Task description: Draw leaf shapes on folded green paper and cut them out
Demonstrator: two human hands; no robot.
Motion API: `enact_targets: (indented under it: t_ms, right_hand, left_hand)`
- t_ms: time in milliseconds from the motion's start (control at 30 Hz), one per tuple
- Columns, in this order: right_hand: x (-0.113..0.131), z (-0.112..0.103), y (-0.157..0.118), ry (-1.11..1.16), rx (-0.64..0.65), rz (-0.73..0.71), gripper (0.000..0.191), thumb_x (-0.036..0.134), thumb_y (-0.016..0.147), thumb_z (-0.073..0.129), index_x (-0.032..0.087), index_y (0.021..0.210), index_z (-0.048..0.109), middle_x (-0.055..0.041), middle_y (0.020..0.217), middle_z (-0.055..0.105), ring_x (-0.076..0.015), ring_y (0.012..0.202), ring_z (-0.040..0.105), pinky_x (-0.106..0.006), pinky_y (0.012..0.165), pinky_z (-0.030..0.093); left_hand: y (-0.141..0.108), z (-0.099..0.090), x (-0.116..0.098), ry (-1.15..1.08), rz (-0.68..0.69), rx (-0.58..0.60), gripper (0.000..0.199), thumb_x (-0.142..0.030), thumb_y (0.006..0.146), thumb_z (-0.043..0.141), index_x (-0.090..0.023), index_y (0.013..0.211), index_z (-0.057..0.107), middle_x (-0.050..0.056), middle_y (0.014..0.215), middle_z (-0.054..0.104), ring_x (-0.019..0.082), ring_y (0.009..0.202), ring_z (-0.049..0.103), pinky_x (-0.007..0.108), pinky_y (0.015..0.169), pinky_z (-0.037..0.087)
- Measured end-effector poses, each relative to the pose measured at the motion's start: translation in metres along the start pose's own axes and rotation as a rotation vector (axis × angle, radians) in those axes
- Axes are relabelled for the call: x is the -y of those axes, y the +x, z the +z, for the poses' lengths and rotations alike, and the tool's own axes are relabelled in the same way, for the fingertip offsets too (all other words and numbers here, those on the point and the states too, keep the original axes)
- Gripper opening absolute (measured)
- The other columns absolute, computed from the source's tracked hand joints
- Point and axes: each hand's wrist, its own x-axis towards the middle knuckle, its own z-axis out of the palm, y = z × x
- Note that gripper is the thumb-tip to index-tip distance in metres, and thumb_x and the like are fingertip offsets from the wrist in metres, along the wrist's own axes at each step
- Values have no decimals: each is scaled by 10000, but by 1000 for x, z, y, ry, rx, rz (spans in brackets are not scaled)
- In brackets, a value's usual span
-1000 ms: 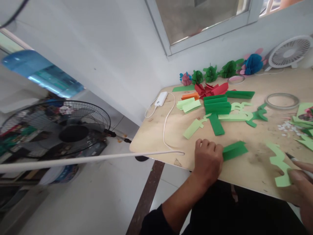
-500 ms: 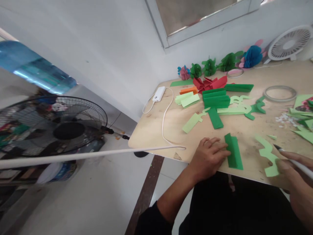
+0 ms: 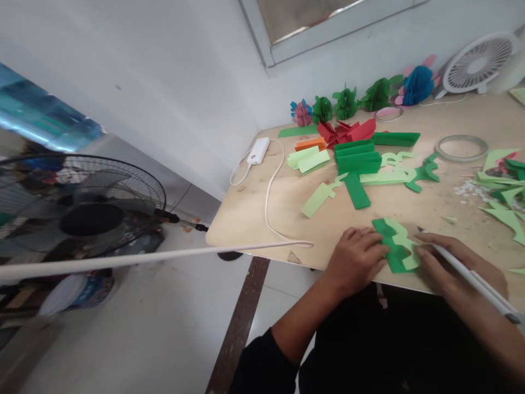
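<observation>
A folded dark green paper [image 3: 389,254] lies near the table's front edge, with a wavy light green cutout [image 3: 404,244] on its right part. My left hand [image 3: 357,256] rests flat on the table, fingertips touching the dark green paper's left edge. My right hand [image 3: 455,262] grips a white pen [image 3: 471,279], its dark tip pointing left above the cutout, while the fingertips touch the cutout's right side.
Green folded strips [image 3: 357,158], red paper [image 3: 344,133] and light green strips [image 3: 309,160] lie farther back. A tape ring [image 3: 461,148] and scraps [image 3: 508,219] sit right. A white cable [image 3: 164,256] crosses the left edge. A small fan [image 3: 478,65] stands behind.
My right hand has moved left with the pen and the light green cutout, which now overlaps the dark green paper. My left hand stays at the paper's left edge. The view has shifted slightly.
</observation>
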Motion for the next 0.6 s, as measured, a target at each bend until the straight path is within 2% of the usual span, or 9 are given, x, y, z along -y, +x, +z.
enact_targets:
  t_ms: [233,400,600]
  right_hand:
    - [-3,7,6,-54,82,-171,300,492,830,561,244,912,710,-43,826,777,-211,680,724,-303,611,526]
    - [-3,10,6,-187,37,-395,261,411,909,514,227,954,693,-37,762,759,-181,594,683,-283,570,481]
    - [-2,9,5,-236,19,-444,284,403,932,487,215,962,698,-47,765,759,-188,615,691,-288,570,480]
  left_hand:
    - [0,-2,-2,-81,-65,-2,275,-307,977,505,-141,1164,621,113,1223,677,207,1242,570,378,1064,436]
    - [0,-2,-1,-82,-40,16,287,-298,990,475,-158,1187,630,93,1186,675,212,1216,569,385,1060,435]
    - [0,-3,-1,-40,-24,54,286,-316,1008,439,-187,1098,678,81,1145,670,220,1192,571,383,1038,439]
